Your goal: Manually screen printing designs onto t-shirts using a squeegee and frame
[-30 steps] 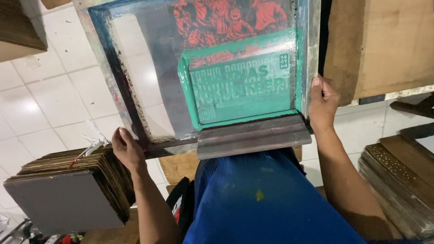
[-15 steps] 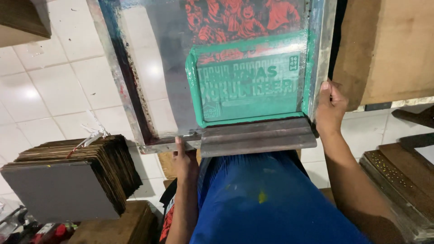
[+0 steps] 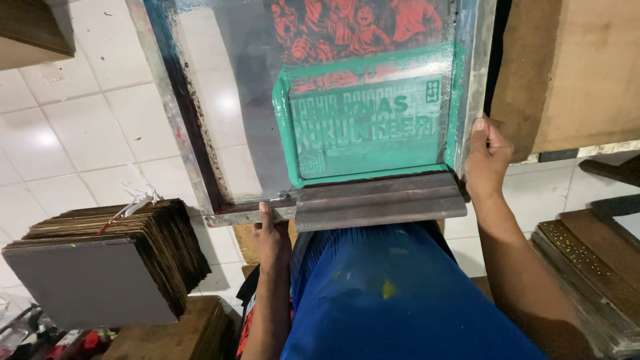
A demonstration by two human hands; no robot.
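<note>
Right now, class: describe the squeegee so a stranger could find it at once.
Find the big metal-framed printing screen that both hands hold. Along its near edge, below the green ink patch, lies the squeegee: a long, dark, ridged bar, the only loose piece there.

We count one printing screen (image 3: 267, 100), one squeegee (image 3: 380, 200), one stack of boards (image 3: 113, 267) (too many to count), two hands.
</note>
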